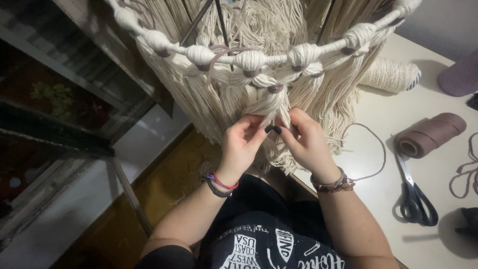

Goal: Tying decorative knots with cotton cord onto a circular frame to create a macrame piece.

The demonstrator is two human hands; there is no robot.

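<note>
Cream cotton tassel (273, 107) hangs from wrapped hoop (279, 56), centre front | my left hand (242, 144) pinches its strands from the left | my right hand (306, 142) pinches them from the right, fingertips nearly meeting | scissors (413, 192) and mauve cord spool (428, 134) on white table (378, 199), right.

Dim indoor light, warm cast. White table (438, 249) on the right, its edge running diagonally; hard shadows fall on it. Pale wall (438, 25) behind the table at upper right. Floor (164, 189) below is yellowish brown, with a few loose thread scraps. A light grey strip (64, 214) runs beside it on the left. Far left, a dark wooden shelf (59, 144) with slatted boards and a thin leg (130, 197); something green and leafy (50, 97) sits inside, blurred.
</note>
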